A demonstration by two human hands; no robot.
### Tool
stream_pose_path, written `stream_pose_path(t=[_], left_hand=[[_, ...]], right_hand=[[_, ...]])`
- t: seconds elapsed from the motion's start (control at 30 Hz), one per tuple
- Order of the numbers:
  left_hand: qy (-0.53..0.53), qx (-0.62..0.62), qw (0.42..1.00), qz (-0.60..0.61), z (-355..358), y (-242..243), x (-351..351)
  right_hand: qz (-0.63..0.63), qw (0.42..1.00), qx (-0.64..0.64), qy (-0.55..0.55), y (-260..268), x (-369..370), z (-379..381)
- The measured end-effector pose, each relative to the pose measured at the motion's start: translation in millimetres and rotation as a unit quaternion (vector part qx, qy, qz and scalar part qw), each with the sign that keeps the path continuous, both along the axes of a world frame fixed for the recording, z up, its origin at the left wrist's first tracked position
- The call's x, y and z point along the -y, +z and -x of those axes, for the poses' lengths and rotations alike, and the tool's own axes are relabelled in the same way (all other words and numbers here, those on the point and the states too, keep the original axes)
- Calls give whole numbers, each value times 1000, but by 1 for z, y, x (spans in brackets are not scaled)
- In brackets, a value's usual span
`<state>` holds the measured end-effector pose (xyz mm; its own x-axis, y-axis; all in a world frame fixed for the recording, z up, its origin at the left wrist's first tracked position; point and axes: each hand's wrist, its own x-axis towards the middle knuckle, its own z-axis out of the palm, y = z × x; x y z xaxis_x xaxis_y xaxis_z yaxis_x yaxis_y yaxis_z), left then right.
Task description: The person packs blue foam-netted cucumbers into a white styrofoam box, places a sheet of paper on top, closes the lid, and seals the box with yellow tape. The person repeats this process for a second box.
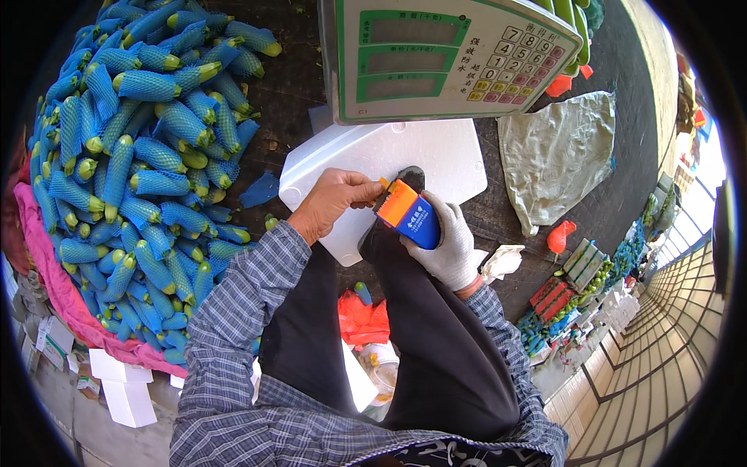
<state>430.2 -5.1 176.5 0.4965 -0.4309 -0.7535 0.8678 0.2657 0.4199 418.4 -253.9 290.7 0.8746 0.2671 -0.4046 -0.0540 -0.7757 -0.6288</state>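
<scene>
My right hand [452, 245], in a white knit glove, grips a blue and orange packing-tape dispenser [408, 213] that bears printed writing. A serrated edge runs along its orange end. My bare left hand [338, 201] pinches a small yellow-orange strip [383, 183] at that end, probably the tape's tip. Beneath both hands lies a white foam box lid [432, 152], with the dark tip of a shoe [412, 175] over it. Part of the dispenser is hidden by the gloved fingers.
A digital scale [408, 58] stands just ahead. To the left is a large heap of zucchini [134, 163] in blue foam netting, edged by a pink cloth [76, 309]. A pale sack [560, 157] and crumpled paper [503, 261] lie right. Red plastic bags [359, 321] sit between the legs.
</scene>
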Motion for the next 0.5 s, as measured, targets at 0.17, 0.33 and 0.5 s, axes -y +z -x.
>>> stream_pose_path(t=[0.17, 0.33, 0.5], left_hand=[[-16, 186, 942, -280, -81, -94, -60], [-122, 306, 803, -496, -124, -206, -28], [-236, 346, 723, -550, -109, -210, 39]], right_hand=[[160, 987, 18, 30, 41, 25, -26], [213, 976, 37, 29, 52, 31, -31], [236, 971, 1, 33, 33, 36, -19]])
